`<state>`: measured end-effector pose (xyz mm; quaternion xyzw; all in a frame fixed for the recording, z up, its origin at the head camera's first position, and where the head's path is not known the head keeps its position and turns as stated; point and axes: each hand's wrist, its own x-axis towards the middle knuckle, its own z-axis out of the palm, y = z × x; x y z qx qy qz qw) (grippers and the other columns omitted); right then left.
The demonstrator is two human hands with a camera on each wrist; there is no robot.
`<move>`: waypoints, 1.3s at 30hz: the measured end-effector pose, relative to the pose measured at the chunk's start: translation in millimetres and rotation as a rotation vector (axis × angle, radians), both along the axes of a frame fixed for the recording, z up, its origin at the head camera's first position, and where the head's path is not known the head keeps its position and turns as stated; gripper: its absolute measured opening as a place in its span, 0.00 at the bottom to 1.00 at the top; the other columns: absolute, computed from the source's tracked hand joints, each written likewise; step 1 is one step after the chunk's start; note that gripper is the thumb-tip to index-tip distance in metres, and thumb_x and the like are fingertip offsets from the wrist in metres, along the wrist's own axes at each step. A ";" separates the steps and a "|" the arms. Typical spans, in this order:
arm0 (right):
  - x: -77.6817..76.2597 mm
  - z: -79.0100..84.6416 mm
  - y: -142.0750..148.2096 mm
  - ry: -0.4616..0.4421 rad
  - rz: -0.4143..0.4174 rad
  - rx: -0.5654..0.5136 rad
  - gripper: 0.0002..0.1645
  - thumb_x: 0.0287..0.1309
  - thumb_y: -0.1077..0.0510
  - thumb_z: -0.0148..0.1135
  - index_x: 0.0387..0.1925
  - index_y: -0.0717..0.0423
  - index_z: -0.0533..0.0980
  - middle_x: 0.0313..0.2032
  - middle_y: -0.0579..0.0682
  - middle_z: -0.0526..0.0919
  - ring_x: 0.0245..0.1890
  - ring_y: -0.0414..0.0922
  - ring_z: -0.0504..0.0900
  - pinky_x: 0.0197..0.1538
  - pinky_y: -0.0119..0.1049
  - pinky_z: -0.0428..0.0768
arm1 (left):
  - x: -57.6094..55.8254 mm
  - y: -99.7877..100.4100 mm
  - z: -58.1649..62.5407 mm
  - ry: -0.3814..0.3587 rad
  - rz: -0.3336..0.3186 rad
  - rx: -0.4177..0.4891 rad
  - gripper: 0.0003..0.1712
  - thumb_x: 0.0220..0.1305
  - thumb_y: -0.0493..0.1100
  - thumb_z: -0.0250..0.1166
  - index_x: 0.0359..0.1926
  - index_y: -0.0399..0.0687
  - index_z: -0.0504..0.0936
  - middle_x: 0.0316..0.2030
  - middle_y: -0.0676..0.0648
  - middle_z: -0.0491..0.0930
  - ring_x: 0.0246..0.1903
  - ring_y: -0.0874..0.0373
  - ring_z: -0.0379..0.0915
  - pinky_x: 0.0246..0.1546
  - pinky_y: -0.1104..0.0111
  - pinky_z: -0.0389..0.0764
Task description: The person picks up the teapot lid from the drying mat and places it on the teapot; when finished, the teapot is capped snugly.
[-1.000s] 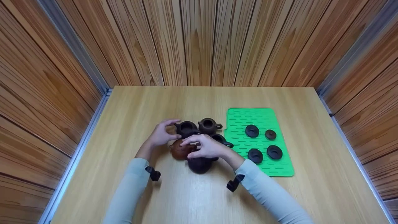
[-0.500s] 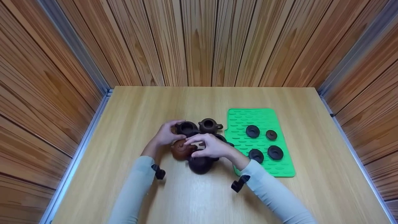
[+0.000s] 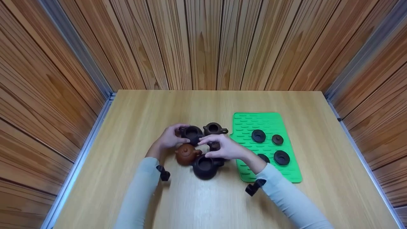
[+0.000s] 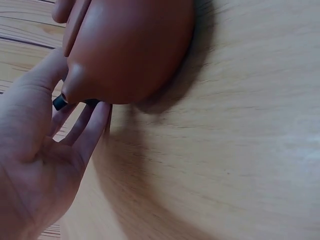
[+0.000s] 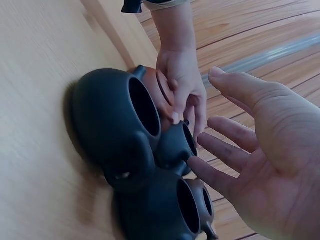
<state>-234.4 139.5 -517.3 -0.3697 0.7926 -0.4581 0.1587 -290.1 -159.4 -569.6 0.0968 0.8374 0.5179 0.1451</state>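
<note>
My left hand (image 3: 168, 138) grips the side of a lidless black teapot (image 3: 197, 140), its thumb and fingers reaching round the spout end. Just in front of it stands a reddish-brown teapot (image 3: 186, 156) with its lid on, large in the left wrist view. My right hand (image 3: 227, 148) hovers over the group, fingers spread and holding nothing. Beneath it, another black teapot (image 3: 214, 146) is mostly hidden. A larger open black teapot (image 3: 204, 173) sits nearest me, its wide mouth showing in the right wrist view. A small dark brown teapot (image 3: 208, 131) stands at the back.
To the right lies a green ridged mat (image 3: 251, 121). Several loose lids rest on it: black lids (image 3: 258, 136), (image 3: 281, 158) and a small brown lid (image 3: 277, 139); my right forearm partly covers one more. Wood-panelled walls (image 3: 203, 44) border the table.
My right hand has drawn away from the brown teapot toward the right, uncovering its lid and the near black teapot's mouth. My left hand has shifted slightly right.
</note>
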 end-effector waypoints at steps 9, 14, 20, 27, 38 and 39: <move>-2.1 6.0 23.8 -0.012 -0.076 -0.015 0.27 0.68 0.64 0.78 0.66 0.66 0.84 0.73 0.70 0.82 0.78 0.68 0.78 0.80 0.60 0.77 | -2.1 0.3 1.7 -0.017 -0.014 -0.022 0.36 0.69 0.33 0.79 0.76 0.48 0.81 0.77 0.38 0.80 0.78 0.39 0.73 0.85 0.45 0.68; -4.0 6.4 38.4 -0.027 -0.095 -0.007 0.27 0.70 0.65 0.76 0.67 0.67 0.83 0.75 0.72 0.79 0.79 0.70 0.76 0.78 0.69 0.76 | -1.7 -0.7 -0.1 -0.018 -0.018 0.001 0.36 0.69 0.31 0.79 0.76 0.45 0.81 0.77 0.37 0.79 0.80 0.38 0.72 0.86 0.46 0.68; -8.5 3.2 58.1 -0.043 -0.126 -0.018 0.27 0.72 0.63 0.75 0.69 0.66 0.82 0.77 0.71 0.78 0.79 0.70 0.75 0.72 0.72 0.81 | -3.3 -1.1 -1.0 -0.013 -0.020 0.000 0.36 0.69 0.32 0.78 0.76 0.46 0.81 0.76 0.37 0.79 0.79 0.38 0.72 0.85 0.45 0.68; -8.7 3.9 82.3 -0.016 -0.200 0.009 0.29 0.70 0.62 0.78 0.70 0.62 0.83 0.78 0.67 0.78 0.80 0.69 0.73 0.73 0.72 0.80 | -3.8 -0.6 -0.6 0.002 -0.029 -0.001 0.35 0.69 0.33 0.79 0.75 0.45 0.81 0.75 0.37 0.80 0.78 0.39 0.73 0.85 0.46 0.68; -15.9 -0.3 120.4 0.022 -0.305 0.011 0.30 0.69 0.65 0.78 0.71 0.57 0.84 0.79 0.65 0.78 0.81 0.67 0.73 0.74 0.63 0.83 | -5.2 -1.4 -1.4 0.024 -0.056 0.015 0.36 0.68 0.31 0.78 0.75 0.42 0.80 0.75 0.36 0.80 0.76 0.39 0.74 0.83 0.48 0.70; -16.6 -1.0 123.7 0.038 -0.313 0.019 0.30 0.68 0.64 0.78 0.70 0.57 0.84 0.78 0.64 0.78 0.81 0.67 0.74 0.75 0.57 0.83 | -5.5 -1.5 -1.7 0.024 -0.055 0.016 0.36 0.68 0.31 0.78 0.76 0.42 0.80 0.75 0.36 0.80 0.76 0.39 0.74 0.83 0.48 0.70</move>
